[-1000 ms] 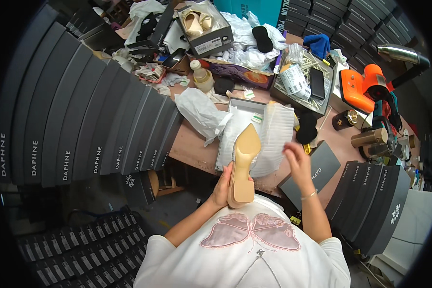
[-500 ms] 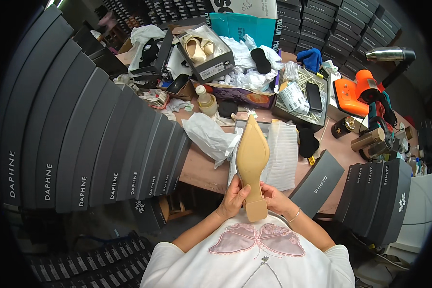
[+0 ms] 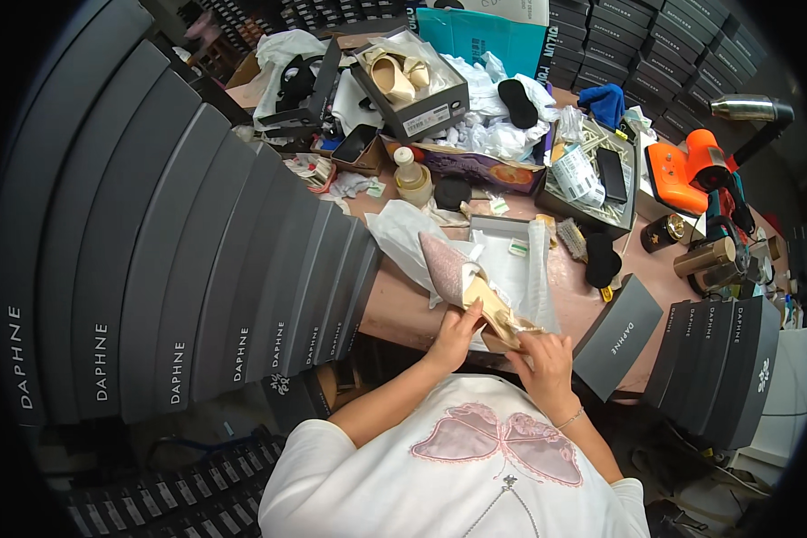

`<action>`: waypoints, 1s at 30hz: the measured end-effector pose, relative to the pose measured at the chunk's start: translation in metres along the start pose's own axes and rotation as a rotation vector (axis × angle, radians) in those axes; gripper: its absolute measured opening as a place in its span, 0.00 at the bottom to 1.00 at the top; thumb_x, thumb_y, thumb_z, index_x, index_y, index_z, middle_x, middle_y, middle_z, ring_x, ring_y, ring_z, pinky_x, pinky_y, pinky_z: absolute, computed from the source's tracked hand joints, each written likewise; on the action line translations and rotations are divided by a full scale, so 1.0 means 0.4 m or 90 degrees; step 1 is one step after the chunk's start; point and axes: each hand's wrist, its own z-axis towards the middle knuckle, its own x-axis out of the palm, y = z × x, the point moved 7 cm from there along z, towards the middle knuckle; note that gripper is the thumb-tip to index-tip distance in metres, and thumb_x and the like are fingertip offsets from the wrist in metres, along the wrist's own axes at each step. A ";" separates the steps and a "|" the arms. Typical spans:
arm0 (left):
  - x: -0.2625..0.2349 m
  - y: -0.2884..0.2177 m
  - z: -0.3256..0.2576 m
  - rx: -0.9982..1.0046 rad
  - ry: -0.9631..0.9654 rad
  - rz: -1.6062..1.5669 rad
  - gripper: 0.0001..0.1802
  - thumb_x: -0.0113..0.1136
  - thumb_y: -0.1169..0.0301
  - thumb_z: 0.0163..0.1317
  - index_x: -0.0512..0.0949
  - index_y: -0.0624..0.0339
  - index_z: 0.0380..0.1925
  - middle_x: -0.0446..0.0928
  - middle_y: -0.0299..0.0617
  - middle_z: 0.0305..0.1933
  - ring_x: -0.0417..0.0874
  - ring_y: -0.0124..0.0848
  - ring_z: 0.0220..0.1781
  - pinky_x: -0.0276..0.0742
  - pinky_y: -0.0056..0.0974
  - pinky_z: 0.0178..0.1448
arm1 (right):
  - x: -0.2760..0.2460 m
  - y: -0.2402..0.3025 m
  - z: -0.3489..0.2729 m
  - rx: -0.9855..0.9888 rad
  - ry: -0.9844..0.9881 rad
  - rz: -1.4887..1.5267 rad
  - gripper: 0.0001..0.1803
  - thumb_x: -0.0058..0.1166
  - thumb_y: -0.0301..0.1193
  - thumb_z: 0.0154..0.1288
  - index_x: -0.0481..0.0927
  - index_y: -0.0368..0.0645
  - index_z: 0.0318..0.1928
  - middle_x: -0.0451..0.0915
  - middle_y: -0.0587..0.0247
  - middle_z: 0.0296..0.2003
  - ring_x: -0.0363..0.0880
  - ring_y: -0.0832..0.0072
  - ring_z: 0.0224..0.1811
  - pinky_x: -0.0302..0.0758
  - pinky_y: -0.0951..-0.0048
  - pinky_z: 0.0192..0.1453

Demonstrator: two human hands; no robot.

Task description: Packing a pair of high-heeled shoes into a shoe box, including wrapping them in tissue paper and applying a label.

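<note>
A glittery pink pointed shoe (image 3: pixel 453 272) with a tan insole sits just below the centre of the frame, tilted on its side over white wrapping paper (image 3: pixel 502 269) at the table (image 3: pixel 394 309) edge. The left hand (image 3: pixel 455 334) grips its underside; the right hand (image 3: pixel 544 354) pinches its heel end. Grey shoe boxes (image 3: pixel 179 260) fill the left side. An open box of beige shoes (image 3: pixel 408 81) sits at the upper centre, an orange tool (image 3: pixel 686 175) at the upper right.

The rear of the pointed shoe (image 3: pixel 462 280) is covered by the left hand (image 3: pixel 453 336) and right hand (image 3: pixel 544 359); its heel cannot be made out. The open shoebox (image 3: pixel 502 235) is largely masked by white wrapping paper (image 3: pixel 402 235). Small items in the tray (image 3: pixel 632 193) are too small to identify.
</note>
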 end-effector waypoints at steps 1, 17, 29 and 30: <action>-0.014 0.011 0.013 -0.002 -0.003 -0.030 0.22 0.45 0.62 0.73 0.66 0.66 0.59 0.72 0.47 0.58 0.74 0.34 0.59 0.68 0.40 0.64 | 0.007 0.009 -0.011 -0.002 -0.008 0.045 0.28 0.72 0.33 0.44 0.78 0.40 0.46 0.78 0.61 0.37 0.75 0.63 0.41 0.66 0.62 0.45; 0.053 -0.024 0.059 -0.300 0.308 -0.546 0.33 0.39 0.53 0.75 0.49 0.65 0.68 0.72 0.44 0.31 0.71 0.24 0.14 0.65 0.27 0.16 | -0.001 -0.027 -0.064 0.112 0.060 0.279 0.27 0.72 0.33 0.49 0.77 0.36 0.50 0.78 0.53 0.43 0.80 0.65 0.40 0.77 0.70 0.45; 0.096 0.003 0.047 -0.362 0.342 -0.604 0.37 0.40 0.52 0.74 0.42 0.63 0.71 0.71 0.44 0.29 0.69 0.23 0.12 0.61 0.24 0.12 | 0.001 -0.019 -0.068 0.097 0.082 0.273 0.24 0.71 0.35 0.49 0.80 0.35 0.44 0.80 0.53 0.40 0.81 0.61 0.40 0.77 0.68 0.45; 0.094 0.008 0.048 -0.359 0.324 -0.580 0.35 0.41 0.52 0.74 0.46 0.63 0.70 0.71 0.44 0.29 0.69 0.23 0.12 0.62 0.24 0.13 | 0.000 -0.020 -0.068 0.096 0.075 0.273 0.25 0.72 0.36 0.48 0.79 0.36 0.45 0.79 0.53 0.40 0.80 0.60 0.41 0.77 0.67 0.46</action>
